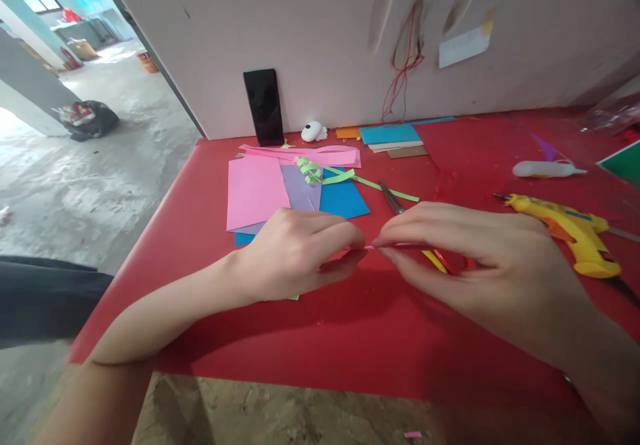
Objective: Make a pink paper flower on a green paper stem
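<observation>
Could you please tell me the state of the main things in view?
Left hand: pinching
Right hand: pinching
Thin pink piece: held between them
Black phone: propped upright, screen dark
Green strip: partly curled
Scissors: half hidden, opening unclear
Glue gun: lying on its side
Bottle: lying down

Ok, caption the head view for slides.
Left hand and right hand pinch a thin pink piece over a red tabletop.
</observation>
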Motion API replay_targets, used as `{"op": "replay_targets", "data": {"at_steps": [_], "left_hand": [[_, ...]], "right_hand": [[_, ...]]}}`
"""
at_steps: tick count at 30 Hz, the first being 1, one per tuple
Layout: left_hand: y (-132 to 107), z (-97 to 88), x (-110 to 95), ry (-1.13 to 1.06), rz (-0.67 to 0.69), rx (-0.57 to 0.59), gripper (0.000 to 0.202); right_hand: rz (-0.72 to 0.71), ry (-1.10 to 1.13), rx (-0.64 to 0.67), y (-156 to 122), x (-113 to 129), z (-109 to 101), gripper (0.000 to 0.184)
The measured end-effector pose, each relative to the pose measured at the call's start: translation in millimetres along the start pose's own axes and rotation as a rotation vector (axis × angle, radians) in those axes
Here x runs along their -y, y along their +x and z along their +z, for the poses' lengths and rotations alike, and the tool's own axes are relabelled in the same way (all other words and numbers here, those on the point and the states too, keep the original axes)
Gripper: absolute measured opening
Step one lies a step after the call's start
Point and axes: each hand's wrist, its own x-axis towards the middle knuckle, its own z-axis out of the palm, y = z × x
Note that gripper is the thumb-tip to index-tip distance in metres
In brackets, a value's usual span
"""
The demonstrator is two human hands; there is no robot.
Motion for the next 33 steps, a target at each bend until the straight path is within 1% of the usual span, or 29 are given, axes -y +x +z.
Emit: {"op": "replay_targets", "data": {"at_steps": [3,6,8,10,14,22,28,33], "left_hand": [[1,-1.2,-4,-0.016,-0.098,0.033,0.002],[2,-3.2,-6,-0.086,-0.236,0.124,0.011],[3,-3.9,-6,-0.122,-0.258,0.190,0.022],[3,-3.8,-6,-0.142,-0.236,0.226,0.032],[3,-3.1,-7,-0.154,-0.222,0.240,0.033],[5,-2.0,-12,-0.146,-0.243,0.198,0.035],[4,-1.7,-15,-0.245,-0.253,0.200,0.033],[4,-4.9,-15,-0.220,-0.294,0.197,0.038]], "right_hand": [[0.014,0.008,-0.007,1,0,2,0.016],[0.025,0.013,-0.006,1,0,3,0.016],[0.027,0.003,-0.007,-1,-1,5,0.018],[0.019,-0.008,-0.013,-2,-2,7,0.018],[-0.010,0.023,-0.011,0,-3,11,0.017],[-0.001,0.048,-0.010,1,-3,14,0.016],[0.041,0.030,-0.016,1,1,11,0.017],[0.154,-0.008,0.011,1,-3,4,0.014]]}}
